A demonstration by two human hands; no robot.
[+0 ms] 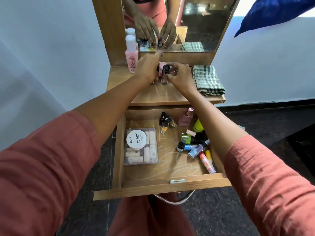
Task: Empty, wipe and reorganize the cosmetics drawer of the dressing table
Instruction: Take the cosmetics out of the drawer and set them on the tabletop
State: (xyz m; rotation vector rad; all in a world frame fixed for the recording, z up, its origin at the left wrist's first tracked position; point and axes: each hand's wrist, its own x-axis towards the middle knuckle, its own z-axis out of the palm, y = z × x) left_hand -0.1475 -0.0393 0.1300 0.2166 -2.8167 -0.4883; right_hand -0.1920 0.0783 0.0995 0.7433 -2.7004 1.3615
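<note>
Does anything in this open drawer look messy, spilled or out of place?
Yes. The nail polish bottles at the right side of the drawer lie tumbled in a heap, most on their sides. White scribbly streaks mark the drawer floor, and similar ones cross the tabletop. No liquid spill shows.

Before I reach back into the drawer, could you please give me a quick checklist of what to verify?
1. Black-capped bottle upright on the tabletop: ok.
2. Right hand off that bottle: not ok, it pinches it.
3. Left hand free: cannot tell, its palm side is hidden.
4. Drawer emptied: not ok; white tub, clear pack and loose bottles lie inside.
5. Checked cloth ready beside the hands: ok.
</note>
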